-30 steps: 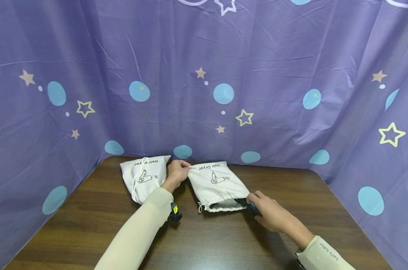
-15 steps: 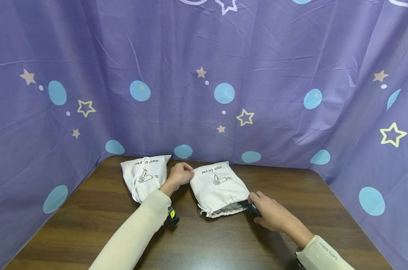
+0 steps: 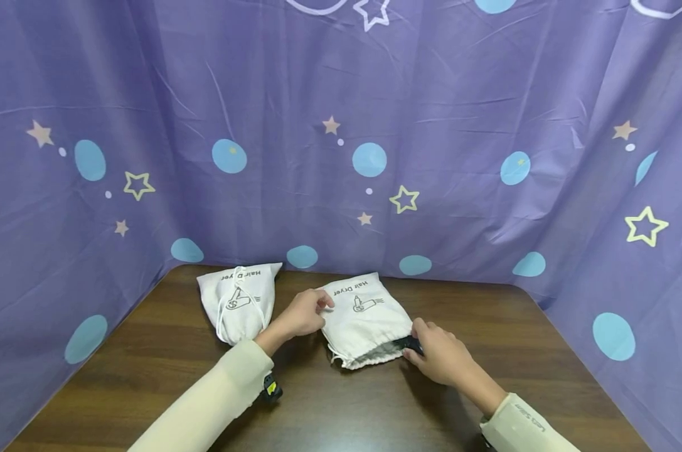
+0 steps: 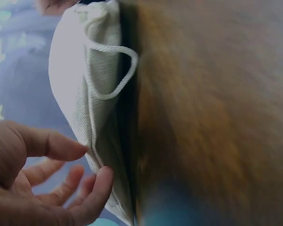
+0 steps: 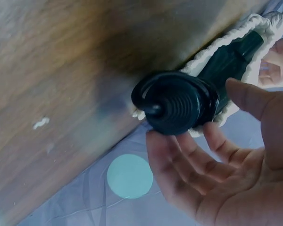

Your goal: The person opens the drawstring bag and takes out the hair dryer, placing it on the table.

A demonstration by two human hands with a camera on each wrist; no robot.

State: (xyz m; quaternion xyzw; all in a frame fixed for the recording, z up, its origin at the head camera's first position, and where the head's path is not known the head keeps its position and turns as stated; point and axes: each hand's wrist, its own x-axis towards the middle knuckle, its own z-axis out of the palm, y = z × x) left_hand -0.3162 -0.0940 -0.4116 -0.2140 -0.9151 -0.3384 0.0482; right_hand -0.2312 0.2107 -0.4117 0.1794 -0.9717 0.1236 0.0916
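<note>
A white drawstring pouch point(image 3: 366, 320) printed "Hair Dryer" lies on the table with its mouth facing me. Inside the mouth is a dark hair dryer point(image 5: 174, 106), its ribbed end sticking out with a cord looped round it. My right hand point(image 3: 442, 353) holds that end, the fingertips on one side and the thumb on the other. At the pouch's far left edge is my left hand point(image 3: 308, 312). Its fingers are loosely bent with a gap between them, and the fingertips point(image 4: 106, 172) are against the cloth seam. Most of the dryer is hidden by the cloth.
A second white pouch point(image 3: 239, 301), bulging and with its cord lying over it, sits at the back left beside my left forearm. A purple curtain point(image 3: 341, 157) rises behind the brown wooden table point(image 3: 341, 414).
My left hand has come nearer to me from the pouch's far left corner, its fingers loosening. The pouch's mouth has dropped nearer. Less of the dryer shows at my right hand.
</note>
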